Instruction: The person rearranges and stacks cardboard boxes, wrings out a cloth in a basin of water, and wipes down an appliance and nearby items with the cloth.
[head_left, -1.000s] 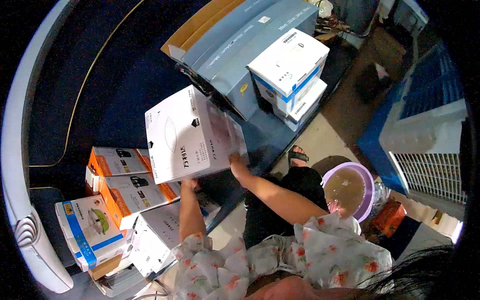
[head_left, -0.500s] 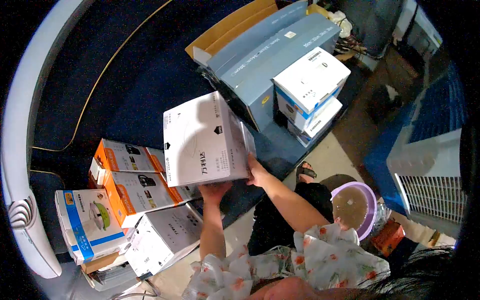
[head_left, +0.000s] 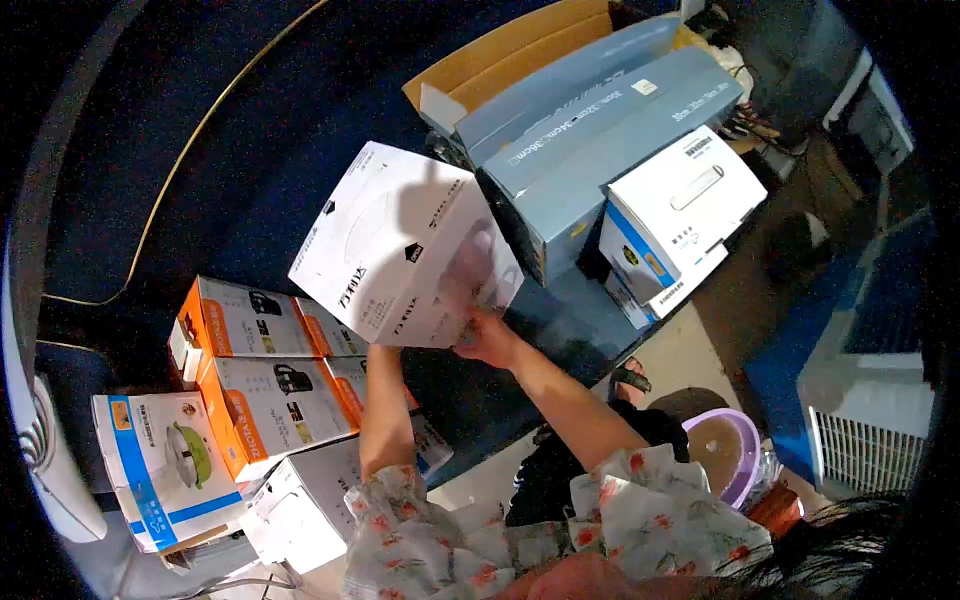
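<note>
A large white carton [head_left: 400,245] with black Chinese lettering is held up and tilted in front of me. My left hand is beneath its lower edge, its fingers hidden by the carton, and only the wrist and forearm [head_left: 387,400] show. My right hand [head_left: 487,338] grips the carton's lower right corner, with fingers partly out of sight. Below and to the left stands another white carton [head_left: 300,505] with small black print, close to my left forearm.
Orange-and-grey boxes [head_left: 270,400] and a white-and-blue box with a pan picture [head_left: 165,465] are stacked at left. A long grey-blue box [head_left: 600,150] with open flaps lies behind, beside stacked white boxes [head_left: 680,205]. A purple basin [head_left: 745,455] sits on the floor at right.
The carton has turned and tipped in my hands, its top swinging so more of the lettered side shows. My right hand has shifted left along its lower edge. The view has also shifted slightly.
</note>
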